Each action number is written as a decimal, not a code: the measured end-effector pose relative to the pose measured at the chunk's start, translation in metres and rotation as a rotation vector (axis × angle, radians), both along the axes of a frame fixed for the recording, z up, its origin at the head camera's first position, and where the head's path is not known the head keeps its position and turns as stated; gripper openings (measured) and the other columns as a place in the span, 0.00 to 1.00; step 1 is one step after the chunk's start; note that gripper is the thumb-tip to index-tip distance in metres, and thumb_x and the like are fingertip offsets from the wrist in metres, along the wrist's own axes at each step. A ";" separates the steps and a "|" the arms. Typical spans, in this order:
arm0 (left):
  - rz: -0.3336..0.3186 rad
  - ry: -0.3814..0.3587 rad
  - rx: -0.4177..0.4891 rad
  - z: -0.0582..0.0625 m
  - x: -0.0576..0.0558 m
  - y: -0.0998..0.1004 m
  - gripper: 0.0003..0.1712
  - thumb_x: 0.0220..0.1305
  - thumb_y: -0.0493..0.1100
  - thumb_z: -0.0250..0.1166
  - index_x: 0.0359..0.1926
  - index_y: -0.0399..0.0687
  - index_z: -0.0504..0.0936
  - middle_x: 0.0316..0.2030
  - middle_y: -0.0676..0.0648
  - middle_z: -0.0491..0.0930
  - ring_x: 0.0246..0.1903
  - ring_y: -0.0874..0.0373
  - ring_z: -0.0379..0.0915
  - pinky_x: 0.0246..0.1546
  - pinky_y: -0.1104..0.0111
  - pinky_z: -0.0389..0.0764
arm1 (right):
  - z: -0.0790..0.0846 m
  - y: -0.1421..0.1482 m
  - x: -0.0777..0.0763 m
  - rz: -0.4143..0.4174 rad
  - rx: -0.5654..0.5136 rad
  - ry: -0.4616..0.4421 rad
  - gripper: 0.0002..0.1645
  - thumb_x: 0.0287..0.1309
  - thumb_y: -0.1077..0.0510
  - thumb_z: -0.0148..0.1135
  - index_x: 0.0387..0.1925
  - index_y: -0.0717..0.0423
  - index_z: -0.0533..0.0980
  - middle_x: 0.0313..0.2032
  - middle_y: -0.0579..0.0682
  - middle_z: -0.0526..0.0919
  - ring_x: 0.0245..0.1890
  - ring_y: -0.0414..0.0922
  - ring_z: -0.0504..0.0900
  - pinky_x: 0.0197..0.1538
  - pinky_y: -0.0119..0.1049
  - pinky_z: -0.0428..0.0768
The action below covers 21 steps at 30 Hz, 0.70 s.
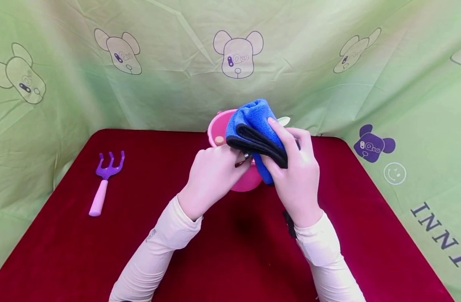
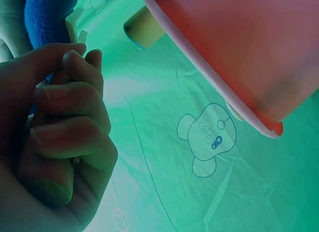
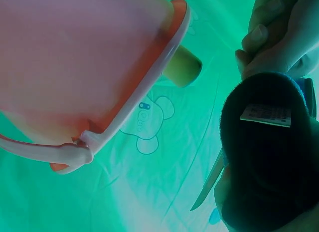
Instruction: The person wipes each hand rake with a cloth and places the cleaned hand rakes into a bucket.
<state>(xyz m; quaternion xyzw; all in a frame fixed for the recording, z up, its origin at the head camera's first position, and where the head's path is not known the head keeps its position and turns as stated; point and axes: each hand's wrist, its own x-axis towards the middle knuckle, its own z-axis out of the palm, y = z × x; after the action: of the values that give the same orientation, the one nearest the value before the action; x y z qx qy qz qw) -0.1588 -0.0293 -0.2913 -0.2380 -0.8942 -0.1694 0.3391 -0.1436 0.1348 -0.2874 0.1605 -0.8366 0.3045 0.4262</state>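
Observation:
My left hand (image 1: 213,180) grips a handle (image 2: 47,184), its rounded end showing below the curled fingers in the left wrist view. My right hand (image 1: 300,172) holds a folded blue towel (image 1: 258,119) with black edging, thumb and fingers on either side. A pale green, blade-like tip (image 1: 285,121) sticks out past the towel on the right; in the right wrist view this narrow blade (image 3: 208,184) points out beside the cloth. Most of the held tool is hidden by towel and fingers. Behind the hands stands a pink bucket (image 1: 247,184), partly covered by them.
A tan handle end (image 1: 220,140) shows at the bucket's mouth. On the left of the dark red tabletop (image 1: 230,260) lies a purple hand fork (image 1: 109,171) with a pink handle. Green printed cloth (image 1: 170,92) hangs around the back and sides.

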 end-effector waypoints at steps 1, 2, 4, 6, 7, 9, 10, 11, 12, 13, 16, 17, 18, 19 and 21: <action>0.001 -0.004 0.000 0.000 0.000 0.000 0.17 0.57 0.50 0.65 0.15 0.52 0.74 0.06 0.53 0.67 0.06 0.57 0.58 0.06 0.62 0.70 | 0.000 0.000 0.000 -0.001 0.000 -0.001 0.32 0.50 0.52 0.71 0.60 0.44 0.76 0.48 0.64 0.77 0.47 0.52 0.80 0.46 0.55 0.83; 0.000 -0.007 0.001 0.001 0.000 0.000 0.18 0.57 0.50 0.65 0.15 0.52 0.74 0.06 0.53 0.67 0.06 0.57 0.58 0.06 0.63 0.70 | 0.000 0.001 0.000 -0.001 -0.002 -0.002 0.32 0.50 0.52 0.71 0.60 0.44 0.76 0.48 0.64 0.77 0.47 0.52 0.80 0.46 0.55 0.83; -0.001 -0.014 0.002 0.001 0.001 0.000 0.19 0.58 0.51 0.65 0.14 0.53 0.73 0.06 0.54 0.65 0.06 0.58 0.56 0.06 0.64 0.68 | 0.000 0.002 0.000 -0.003 -0.004 -0.004 0.32 0.50 0.52 0.71 0.60 0.45 0.76 0.48 0.64 0.77 0.48 0.52 0.80 0.46 0.55 0.83; -0.003 -0.020 0.003 0.001 0.001 0.000 0.20 0.58 0.52 0.65 0.14 0.53 0.72 0.06 0.54 0.63 0.07 0.59 0.55 0.06 0.65 0.67 | 0.001 0.002 0.001 -0.004 -0.007 -0.006 0.32 0.50 0.52 0.71 0.60 0.45 0.76 0.48 0.65 0.77 0.48 0.52 0.79 0.46 0.56 0.83; -0.004 -0.023 0.003 0.002 0.001 0.000 0.21 0.58 0.53 0.65 0.14 0.53 0.71 0.06 0.54 0.62 0.07 0.59 0.54 0.06 0.65 0.66 | 0.000 0.002 0.001 -0.004 -0.009 -0.008 0.32 0.51 0.52 0.71 0.60 0.45 0.76 0.48 0.65 0.77 0.48 0.52 0.80 0.47 0.56 0.83; -0.006 -0.026 0.002 0.002 0.001 0.000 0.20 0.58 0.53 0.65 0.14 0.53 0.72 0.06 0.55 0.63 0.07 0.59 0.55 0.06 0.65 0.66 | 0.000 0.002 0.001 -0.003 -0.015 -0.013 0.32 0.51 0.53 0.71 0.60 0.45 0.76 0.48 0.65 0.77 0.48 0.53 0.80 0.46 0.56 0.83; -0.007 -0.028 0.001 0.002 0.001 -0.001 0.19 0.58 0.53 0.66 0.15 0.53 0.74 0.06 0.54 0.64 0.07 0.59 0.55 0.06 0.65 0.67 | 0.000 0.002 0.001 -0.005 -0.018 -0.016 0.33 0.51 0.53 0.71 0.61 0.45 0.75 0.48 0.64 0.77 0.48 0.53 0.80 0.47 0.56 0.83; -0.007 -0.030 -0.001 0.002 0.001 -0.001 0.18 0.58 0.53 0.66 0.16 0.53 0.75 0.06 0.54 0.66 0.06 0.59 0.56 0.06 0.65 0.68 | 0.000 0.001 0.001 -0.005 -0.022 -0.019 0.33 0.51 0.53 0.71 0.61 0.46 0.74 0.49 0.64 0.77 0.49 0.53 0.79 0.48 0.57 0.82; -0.007 -0.032 -0.002 0.002 0.001 -0.001 0.17 0.58 0.52 0.66 0.17 0.53 0.76 0.06 0.54 0.67 0.06 0.58 0.57 0.06 0.64 0.69 | 0.000 0.001 0.001 -0.007 -0.031 -0.025 0.34 0.51 0.53 0.71 0.62 0.46 0.73 0.50 0.64 0.77 0.49 0.53 0.79 0.49 0.57 0.82; -0.007 -0.034 -0.002 0.002 0.001 -0.001 0.16 0.57 0.52 0.66 0.17 0.54 0.77 0.06 0.54 0.68 0.06 0.58 0.58 0.06 0.64 0.69 | 0.000 0.001 0.002 -0.009 -0.044 -0.030 0.35 0.50 0.54 0.71 0.62 0.48 0.72 0.50 0.64 0.77 0.50 0.54 0.79 0.50 0.58 0.81; -0.005 -0.031 -0.004 0.002 0.001 -0.001 0.17 0.57 0.52 0.66 0.15 0.54 0.77 0.05 0.54 0.67 0.07 0.58 0.58 0.06 0.63 0.70 | -0.001 -0.001 0.003 -0.031 -0.071 -0.050 0.35 0.49 0.55 0.70 0.59 0.51 0.68 0.50 0.64 0.78 0.48 0.56 0.79 0.47 0.59 0.81; -0.005 -0.029 0.000 0.002 0.001 -0.001 0.19 0.57 0.52 0.66 0.14 0.53 0.75 0.05 0.54 0.66 0.07 0.58 0.57 0.06 0.63 0.69 | -0.001 -0.001 0.004 -0.037 -0.080 -0.054 0.35 0.48 0.55 0.70 0.58 0.52 0.66 0.50 0.64 0.78 0.46 0.56 0.79 0.45 0.58 0.81; -0.005 -0.026 0.005 0.001 0.001 -0.001 0.20 0.56 0.52 0.66 0.13 0.53 0.73 0.05 0.54 0.64 0.07 0.58 0.56 0.06 0.63 0.68 | -0.001 -0.002 0.004 -0.043 -0.088 -0.056 0.34 0.47 0.56 0.69 0.56 0.53 0.65 0.49 0.64 0.78 0.44 0.56 0.79 0.42 0.58 0.80; -0.006 -0.020 0.009 0.001 0.001 -0.001 0.22 0.57 0.51 0.66 0.12 0.53 0.71 0.05 0.54 0.62 0.07 0.58 0.55 0.06 0.63 0.68 | -0.002 -0.002 0.004 -0.047 -0.092 -0.055 0.34 0.46 0.56 0.68 0.54 0.54 0.64 0.48 0.63 0.78 0.42 0.56 0.79 0.39 0.58 0.80; -0.011 -0.009 0.018 0.000 0.001 -0.001 0.23 0.57 0.51 0.66 0.11 0.53 0.68 0.06 0.55 0.59 0.07 0.59 0.53 0.06 0.63 0.67 | -0.002 -0.002 0.004 -0.045 -0.091 -0.048 0.33 0.45 0.57 0.67 0.52 0.54 0.62 0.48 0.63 0.77 0.42 0.55 0.79 0.36 0.56 0.79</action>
<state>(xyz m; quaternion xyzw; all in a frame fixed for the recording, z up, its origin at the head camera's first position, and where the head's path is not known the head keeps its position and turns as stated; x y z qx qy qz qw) -0.1579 -0.0300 -0.2914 -0.2392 -0.8929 -0.1805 0.3361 -0.1400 0.1331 -0.2897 0.1148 -0.8354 0.3363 0.4194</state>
